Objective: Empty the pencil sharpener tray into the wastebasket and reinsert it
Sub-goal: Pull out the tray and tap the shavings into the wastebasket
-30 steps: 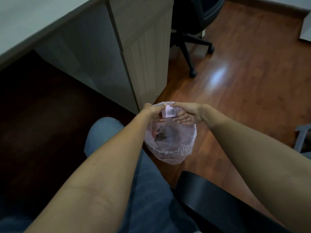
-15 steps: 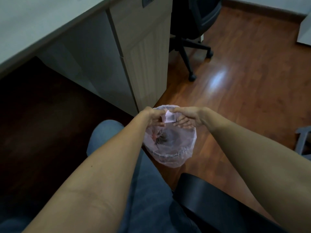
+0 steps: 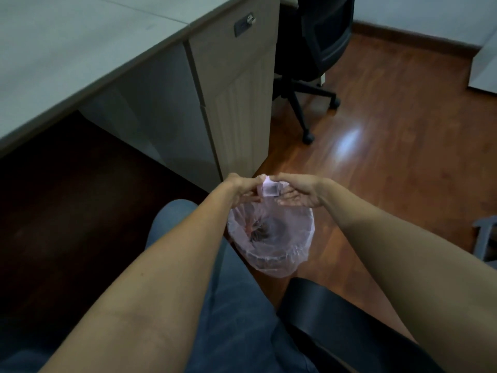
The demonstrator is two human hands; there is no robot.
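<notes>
A small pale pink pencil sharpener [image 3: 270, 189] with a clear tray face is held above the far rim of the wastebasket [image 3: 293, 254], which is lined with a pink plastic bag and holds dark shavings at its bottom. My left hand [image 3: 243, 188] grips the sharpener from the left. My right hand [image 3: 298, 193] pinches its upper right corner with thumb and forefinger, the other fingers spread below. Whether the tray is apart from the body is too small to tell.
A grey desk [image 3: 80, 49] with a beige drawer cabinet [image 3: 242, 103] stands to the left and ahead. A black office chair [image 3: 314, 44] stands behind the cabinet on wood floor. My knee [image 3: 172, 224] and my seat's black edge [image 3: 336, 319] are near the basket.
The view has tilted upward, so hands and basket appear slightly lower in frame. Both hands stay on the sharpener over the basket; my right-hand fingers have spread a little more.
</notes>
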